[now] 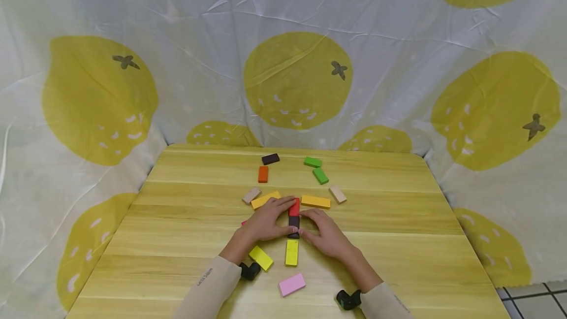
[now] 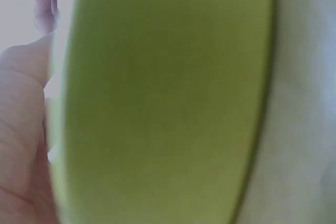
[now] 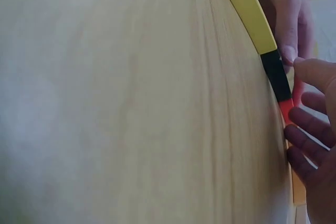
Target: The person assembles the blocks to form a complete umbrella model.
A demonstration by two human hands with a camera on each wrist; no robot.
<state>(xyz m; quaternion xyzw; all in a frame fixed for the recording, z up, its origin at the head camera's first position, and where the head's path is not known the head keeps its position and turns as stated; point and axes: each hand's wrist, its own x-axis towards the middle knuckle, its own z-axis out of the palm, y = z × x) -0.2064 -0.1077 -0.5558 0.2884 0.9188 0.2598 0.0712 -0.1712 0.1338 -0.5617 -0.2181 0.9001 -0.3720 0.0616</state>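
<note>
A red block (image 1: pixel 294 207) and a black block (image 1: pixel 294 221) lie end to end in the middle of the wooden table, with a yellow block (image 1: pixel 291 253) just in front of them. My left hand (image 1: pixel 268 220) lies along their left side, fingertips over the red block and thumb at the black one. From the right, my right hand (image 1: pixel 330 235) touches the same pair with loosely spread index finger and thumb. The thumbs nearly meet at the black block in the right wrist view. A blurred yellow-green block (image 2: pixel 168 98) fills most of the left wrist view, hiding that hand's fingertips.
Orange-yellow blocks (image 1: pixel 316 202) flank the red block. Farther back lie green blocks (image 1: pixel 312 162), an orange block (image 1: pixel 263 174) and a dark block (image 1: pixel 270 159). A pink block (image 1: pixel 292 285) is nearest the front; another yellow block (image 1: pixel 261 258) lies by the left wrist.
</note>
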